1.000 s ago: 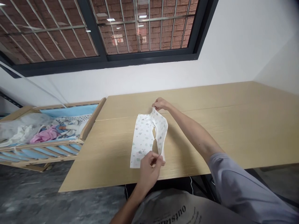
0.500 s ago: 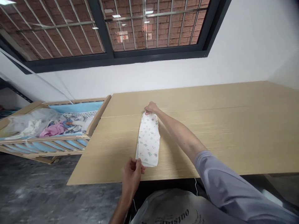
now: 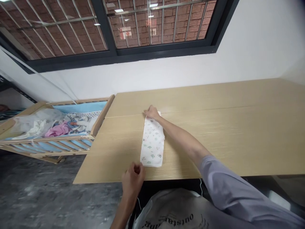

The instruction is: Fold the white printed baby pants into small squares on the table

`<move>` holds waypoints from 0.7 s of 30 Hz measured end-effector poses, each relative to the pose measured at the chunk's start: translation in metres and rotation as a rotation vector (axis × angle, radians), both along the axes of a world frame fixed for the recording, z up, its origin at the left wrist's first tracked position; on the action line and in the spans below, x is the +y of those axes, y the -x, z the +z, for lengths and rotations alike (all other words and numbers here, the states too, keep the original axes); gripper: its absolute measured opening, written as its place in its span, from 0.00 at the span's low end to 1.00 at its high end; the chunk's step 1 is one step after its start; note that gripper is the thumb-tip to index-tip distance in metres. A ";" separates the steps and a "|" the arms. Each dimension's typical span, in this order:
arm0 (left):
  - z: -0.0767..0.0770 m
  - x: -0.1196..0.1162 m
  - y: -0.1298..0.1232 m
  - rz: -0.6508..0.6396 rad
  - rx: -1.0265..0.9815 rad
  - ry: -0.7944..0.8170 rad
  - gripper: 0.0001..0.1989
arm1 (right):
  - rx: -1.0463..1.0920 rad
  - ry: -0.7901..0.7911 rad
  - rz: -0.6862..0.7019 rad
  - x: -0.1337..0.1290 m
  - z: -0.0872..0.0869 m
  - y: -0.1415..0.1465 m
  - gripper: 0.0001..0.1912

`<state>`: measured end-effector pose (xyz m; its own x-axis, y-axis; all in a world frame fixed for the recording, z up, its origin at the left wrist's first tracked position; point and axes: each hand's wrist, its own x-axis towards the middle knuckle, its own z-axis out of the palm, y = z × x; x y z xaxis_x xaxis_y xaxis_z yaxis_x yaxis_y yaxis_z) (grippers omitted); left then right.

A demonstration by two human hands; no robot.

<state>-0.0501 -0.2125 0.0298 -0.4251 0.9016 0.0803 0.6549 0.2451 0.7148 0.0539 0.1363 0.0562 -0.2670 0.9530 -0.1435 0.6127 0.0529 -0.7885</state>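
Observation:
A folded white cloth with a small printed pattern [image 3: 152, 143] lies lengthwise on the light wooden table [image 3: 226, 140]. My right hand [image 3: 152, 112] reaches over to its far end and rests at the upper left corner, with the fingers somewhat spread. At the near left corner of the cloth is my left hand [image 3: 133, 175], its thumb and fingers pinched together at the cloth's edge; whether fabric is between the fingertips is too small to tell.
A wooden crib [image 3: 97, 122] with blue lining stands left of the table, holding a pink cloth [image 3: 57, 129], white fabrics and clear plastic. Behind the table are a white wall [image 3: 166, 73] and a barred window. My body is at the near edge.
My right hand has shifted slightly left at the far end and its fingers have loosened. The cloth's layers now line up along the left edge. My left hand has moved slightly left.

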 end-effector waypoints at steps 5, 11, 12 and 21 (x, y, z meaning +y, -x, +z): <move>-0.007 -0.015 -0.011 -0.193 0.233 -0.271 0.12 | 0.137 -0.321 0.284 -0.070 -0.002 -0.011 0.07; -0.026 -0.031 -0.039 -0.409 0.558 -0.420 0.22 | 0.120 -0.448 0.884 -0.177 -0.001 -0.040 0.20; -0.030 -0.032 -0.041 -0.399 0.612 -0.396 0.24 | 0.090 -0.460 0.941 -0.189 -0.003 -0.045 0.23; -0.042 -0.041 -0.042 -0.364 0.792 -0.301 0.25 | -0.125 -0.524 1.095 -0.199 -0.043 -0.061 0.34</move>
